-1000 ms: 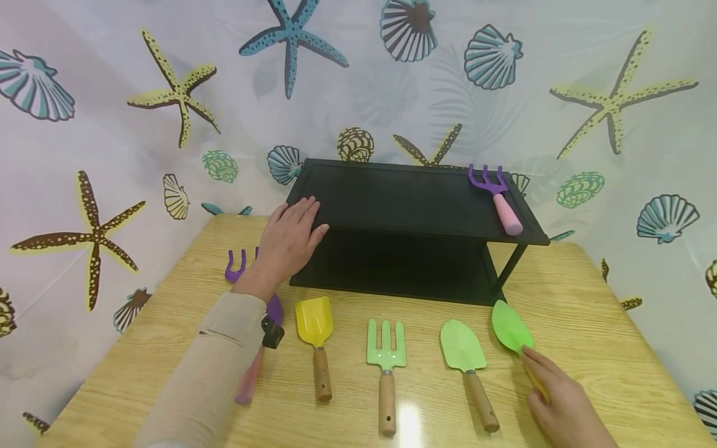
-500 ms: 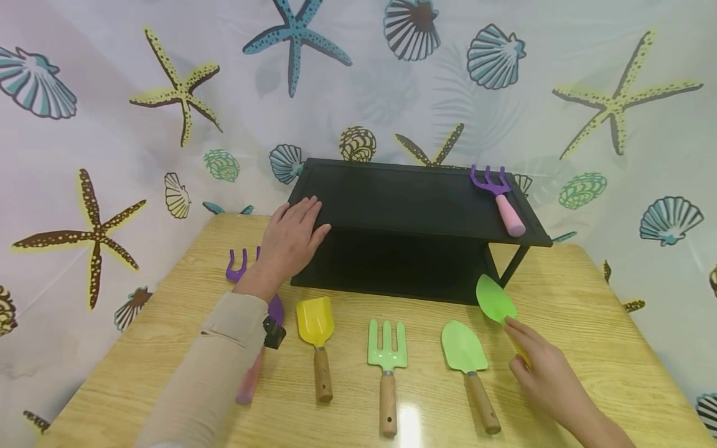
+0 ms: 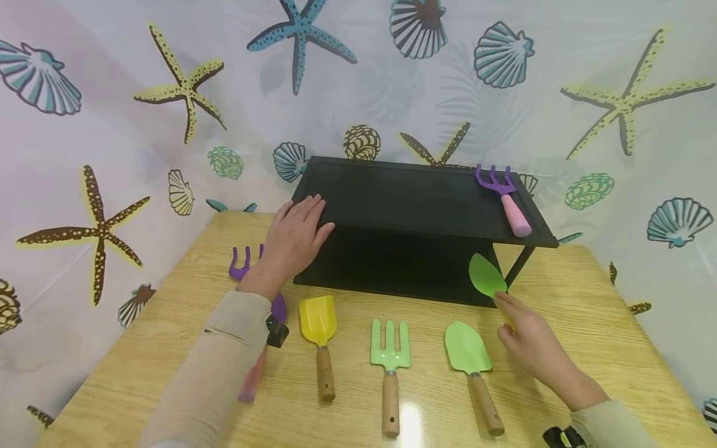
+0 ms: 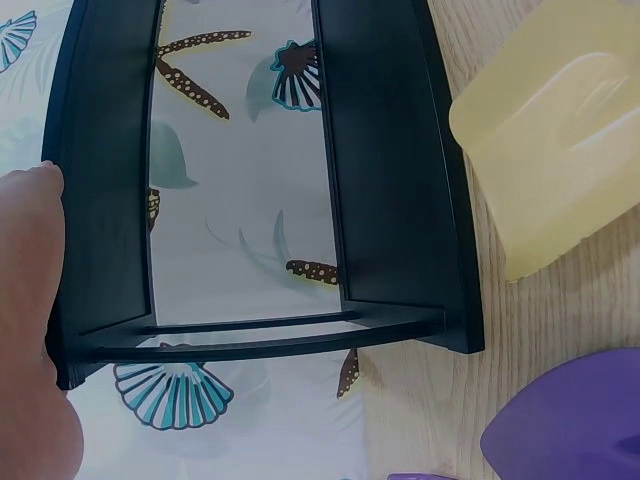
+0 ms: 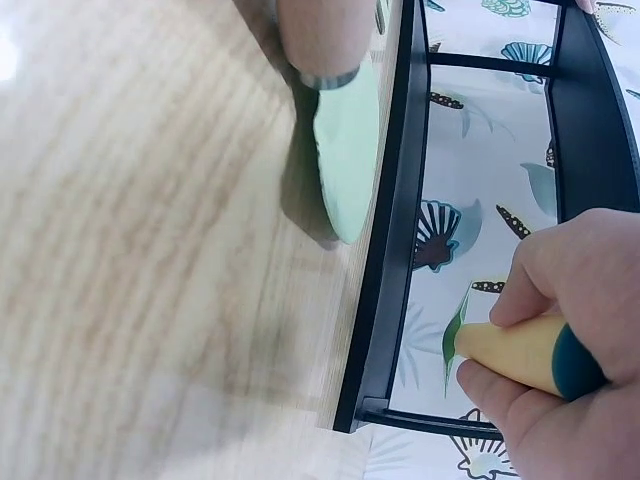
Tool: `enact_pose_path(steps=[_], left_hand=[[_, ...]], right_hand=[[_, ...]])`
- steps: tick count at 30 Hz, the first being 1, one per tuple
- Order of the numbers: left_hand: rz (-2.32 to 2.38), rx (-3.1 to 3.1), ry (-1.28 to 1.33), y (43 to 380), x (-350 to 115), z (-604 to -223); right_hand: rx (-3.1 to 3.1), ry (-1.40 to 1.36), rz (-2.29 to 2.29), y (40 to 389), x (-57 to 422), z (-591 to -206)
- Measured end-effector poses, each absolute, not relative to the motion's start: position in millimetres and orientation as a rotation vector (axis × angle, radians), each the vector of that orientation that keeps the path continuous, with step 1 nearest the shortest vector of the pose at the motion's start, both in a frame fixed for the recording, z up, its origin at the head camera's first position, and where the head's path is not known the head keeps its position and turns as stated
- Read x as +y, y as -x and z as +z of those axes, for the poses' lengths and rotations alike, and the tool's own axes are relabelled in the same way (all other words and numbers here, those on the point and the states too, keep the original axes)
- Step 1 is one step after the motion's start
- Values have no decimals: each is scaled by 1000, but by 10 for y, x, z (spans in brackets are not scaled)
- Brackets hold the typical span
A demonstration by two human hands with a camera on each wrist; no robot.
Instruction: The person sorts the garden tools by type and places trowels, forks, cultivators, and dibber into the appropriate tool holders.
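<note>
My left hand rests on the left end of a black two-tier shelf, its fingers laid over the top board. My right hand grips the yellow handle of a green garden trowel. The trowel's blade points forward and left, in front of the right part of the shelf's lower opening. In the right wrist view, thumb and fingers wrap the handle, which has a dark teal end. On the top board, at the right, lies a purple hand rake with a pink handle.
On the wooden table, before the shelf, lie a yellow shovel, a light green fork and a light green trowel. A purple rake and a purple-bladed tool are partly behind my left arm. Shell-patterned cloth hangs behind.
My right hand has carried the green trowel up from the table, forward and left to the shelf's lower right opening. My left hand stays on the shelf.
</note>
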State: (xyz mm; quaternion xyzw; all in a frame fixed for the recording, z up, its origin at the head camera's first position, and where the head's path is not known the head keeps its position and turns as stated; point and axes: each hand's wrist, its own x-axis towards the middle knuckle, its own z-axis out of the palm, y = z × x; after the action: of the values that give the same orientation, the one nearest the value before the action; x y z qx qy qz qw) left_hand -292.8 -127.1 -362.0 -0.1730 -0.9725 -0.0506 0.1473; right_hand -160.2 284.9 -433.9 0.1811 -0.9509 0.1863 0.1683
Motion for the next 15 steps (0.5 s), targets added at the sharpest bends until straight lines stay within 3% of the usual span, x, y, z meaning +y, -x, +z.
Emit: enact_pose_path(steps=[15], left_hand=[[-123,-2799,491,2941,-1275,-3631]], right_hand=[[-2778,-515,514,2002,2795,-4338]])
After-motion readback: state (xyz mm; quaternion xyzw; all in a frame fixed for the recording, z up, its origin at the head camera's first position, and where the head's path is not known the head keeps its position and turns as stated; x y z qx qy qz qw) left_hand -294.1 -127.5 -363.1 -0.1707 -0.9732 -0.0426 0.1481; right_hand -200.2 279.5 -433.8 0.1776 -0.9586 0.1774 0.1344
